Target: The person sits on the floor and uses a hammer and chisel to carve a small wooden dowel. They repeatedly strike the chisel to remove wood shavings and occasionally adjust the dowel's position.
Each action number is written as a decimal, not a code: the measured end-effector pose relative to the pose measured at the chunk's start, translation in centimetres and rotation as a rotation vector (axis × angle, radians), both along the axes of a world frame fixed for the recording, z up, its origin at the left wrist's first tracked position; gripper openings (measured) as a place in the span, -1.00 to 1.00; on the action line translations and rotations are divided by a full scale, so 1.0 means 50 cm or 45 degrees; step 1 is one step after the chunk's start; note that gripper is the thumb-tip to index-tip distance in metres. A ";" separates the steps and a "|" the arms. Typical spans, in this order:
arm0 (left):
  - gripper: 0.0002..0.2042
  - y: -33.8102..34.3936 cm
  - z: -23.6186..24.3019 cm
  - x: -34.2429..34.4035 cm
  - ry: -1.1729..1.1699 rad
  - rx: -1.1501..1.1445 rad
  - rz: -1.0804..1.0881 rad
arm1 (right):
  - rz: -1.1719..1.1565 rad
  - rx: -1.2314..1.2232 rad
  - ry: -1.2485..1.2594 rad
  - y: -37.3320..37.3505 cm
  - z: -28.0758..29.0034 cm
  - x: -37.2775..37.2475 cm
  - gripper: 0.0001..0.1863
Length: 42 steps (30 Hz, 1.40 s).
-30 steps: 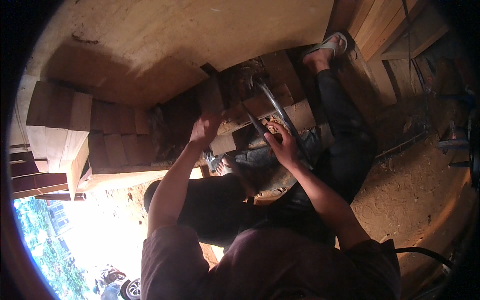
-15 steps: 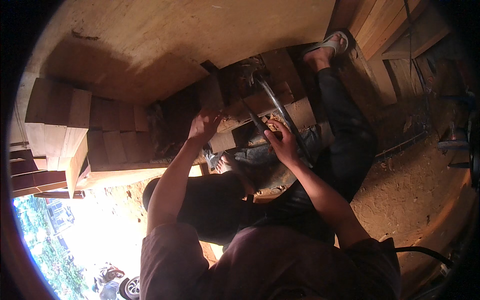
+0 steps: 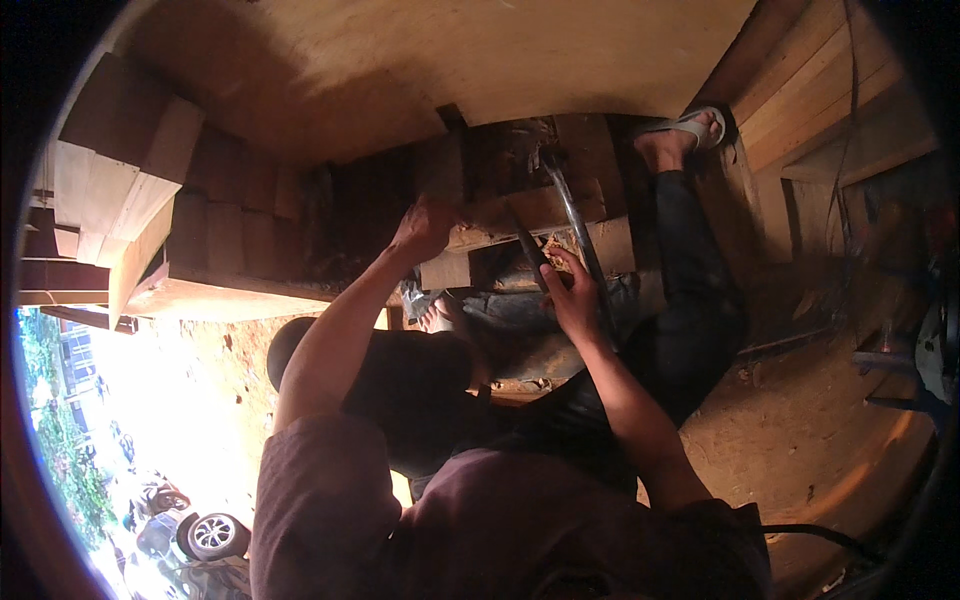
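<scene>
In the head view my left hand (image 3: 423, 228) is in shadow with its fingers curled near the wood pieces; whatever it may hold is hard to make out. Just right of it, my right hand (image 3: 570, 298) grips a dark tapered tool (image 3: 524, 235), its narrow end angled up toward the left. A long metal bar (image 3: 566, 200) slants down past that hand's right side. Behind the hands lie wooden boards (image 3: 590, 195) and some pale shavings (image 3: 556, 238); a dark sheet (image 3: 510, 305) crosses below.
Stacked wood blocks (image 3: 120, 200) stand at left, boards (image 3: 800, 90) at upper right, and a large panel (image 3: 400, 60) across the top. My sandalled foot (image 3: 680, 140) rests by the boards. A dark cable (image 3: 820, 535) runs at lower right; a wheel (image 3: 213, 535) shows in the bright opening.
The whole view has shifted and turned slightly, with the wood stack now higher and my foot further right. Both hands keep much the same position and hold, the tool still in my right.
</scene>
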State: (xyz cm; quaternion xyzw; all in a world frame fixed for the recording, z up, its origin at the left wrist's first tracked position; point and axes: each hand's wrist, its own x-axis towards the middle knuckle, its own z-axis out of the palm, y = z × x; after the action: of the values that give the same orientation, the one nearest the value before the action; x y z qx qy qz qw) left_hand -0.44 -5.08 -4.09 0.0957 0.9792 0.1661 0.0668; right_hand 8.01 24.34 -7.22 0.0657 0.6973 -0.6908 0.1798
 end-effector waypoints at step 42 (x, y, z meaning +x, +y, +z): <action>-0.65 0.009 0.008 0.027 -0.010 -0.176 -0.236 | 0.010 0.013 -0.004 -0.008 -0.011 -0.005 -0.54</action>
State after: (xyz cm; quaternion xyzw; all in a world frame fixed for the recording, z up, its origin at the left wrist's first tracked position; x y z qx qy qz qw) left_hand 0.89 -4.61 -3.70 0.1802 0.9750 0.0917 0.0920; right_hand 7.77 23.93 -7.78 0.0651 0.7008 -0.6863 0.1832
